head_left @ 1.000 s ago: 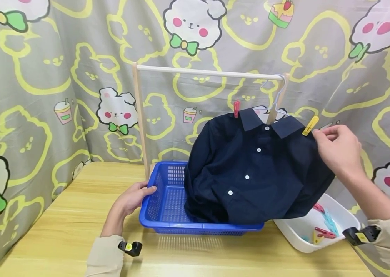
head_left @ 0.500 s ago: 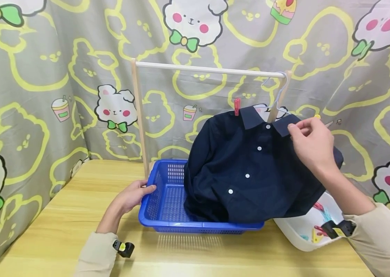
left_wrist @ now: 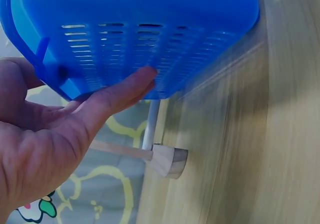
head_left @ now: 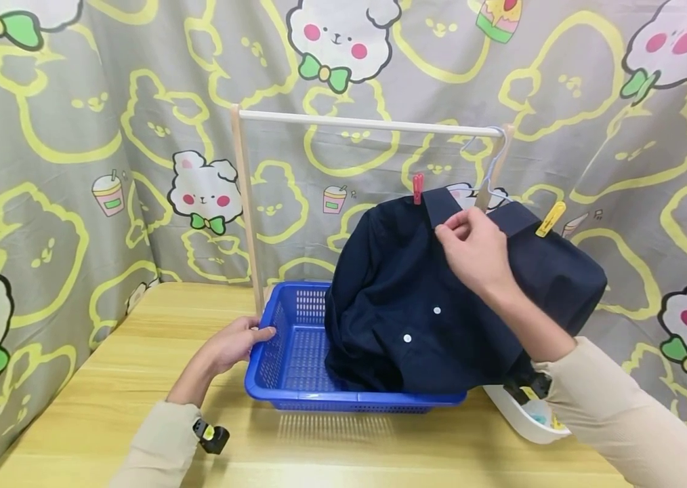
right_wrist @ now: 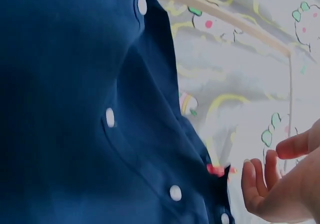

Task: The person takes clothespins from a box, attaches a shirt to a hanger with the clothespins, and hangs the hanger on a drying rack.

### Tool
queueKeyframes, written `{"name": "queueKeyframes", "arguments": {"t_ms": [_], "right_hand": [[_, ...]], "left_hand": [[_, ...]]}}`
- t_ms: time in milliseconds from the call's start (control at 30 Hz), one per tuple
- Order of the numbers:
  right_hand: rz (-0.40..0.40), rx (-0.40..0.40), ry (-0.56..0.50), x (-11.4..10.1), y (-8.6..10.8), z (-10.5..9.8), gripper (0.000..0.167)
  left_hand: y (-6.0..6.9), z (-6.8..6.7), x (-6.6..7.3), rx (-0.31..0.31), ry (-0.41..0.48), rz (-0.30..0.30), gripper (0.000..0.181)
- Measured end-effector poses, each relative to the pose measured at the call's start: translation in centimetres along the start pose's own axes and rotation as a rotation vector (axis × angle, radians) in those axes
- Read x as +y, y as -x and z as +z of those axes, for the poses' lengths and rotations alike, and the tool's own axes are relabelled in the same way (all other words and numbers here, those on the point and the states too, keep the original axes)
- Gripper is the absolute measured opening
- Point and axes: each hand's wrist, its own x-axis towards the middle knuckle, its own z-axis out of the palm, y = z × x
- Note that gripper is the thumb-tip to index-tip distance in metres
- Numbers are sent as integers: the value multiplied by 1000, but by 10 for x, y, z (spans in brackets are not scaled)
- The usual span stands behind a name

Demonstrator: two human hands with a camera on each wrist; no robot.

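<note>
A dark navy button-up shirt (head_left: 380, 291) hangs on a light-coloured wire hanger (head_left: 494, 163), its lower part bunched in the blue basket (head_left: 319, 396). A red clothespin (head_left: 418, 190) stands on one shoulder and a yellow clothespin (head_left: 551, 219) on the other. My right hand (head_left: 477, 251) is in front of the collar, fingers loosely bent; in the right wrist view, it holds nothing and appears apart from the shirt (right_wrist: 65, 109). My left hand (head_left: 230, 347) grips the basket's left rim, thumb over the edge; in the left wrist view, fingers lie along its outer wall.
A small rack with a white rod (head_left: 343, 122) and wooden posts (head_left: 248, 210) stands behind the basket. At right, a white tub (head_left: 529, 423) with clothespins is partly covered by my right sleeve. The wooden table (head_left: 154, 352) meets a patterned curtain (head_left: 173, 108).
My right hand has moved left from beside the yellow clothespin, across the shirt, to the front of the collar. My left hand stays on the basket rim.
</note>
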Motion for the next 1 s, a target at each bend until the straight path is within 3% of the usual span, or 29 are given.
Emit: {"name": "queueKeyframes", "arguments": {"t_ms": [100,267,633,733,867,1000], "right_hand": [[-27,-55,-4,-2,3,16,22],[-69,-214,0,-3,15,42,24],[-239,-498,100,1,55,83,44],[-240,-609,172,-1,66,90,55],[-177,-763,309,0,77,97,72],[-128,-868,427,5,84,103,87]], "left_hand": [[0,0,2,-1,5,-4,49],[1,-1,4,-14,19,-11,49],[0,0,3,-26,29,-20,48],[-1,0,3,-25,30,-25,49],[0,-1,4,-28,28,-26,50],[1,-2,5,-34,24,-25,50]]}}
